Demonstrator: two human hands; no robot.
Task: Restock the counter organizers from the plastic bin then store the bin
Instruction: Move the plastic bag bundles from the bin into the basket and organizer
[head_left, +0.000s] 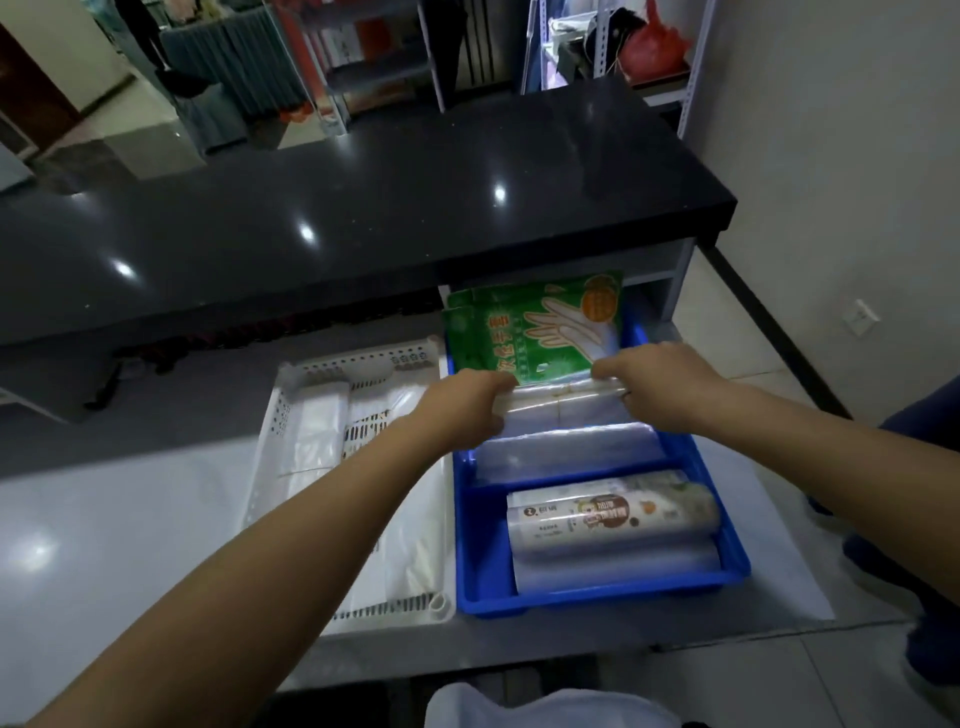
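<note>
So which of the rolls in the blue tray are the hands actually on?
The far clear roll, just below the green glove packets; left hand and right hand grip its ends. The printed roll nearest the camera lies untouched.

I see a blue divided bin (597, 597) beside a white perforated basket (291, 410). Green glove packets (519, 332), printed with pale hands and an orange badge, stand at the bin's far end. The upper counter (363, 208) is glossy black.
</note>
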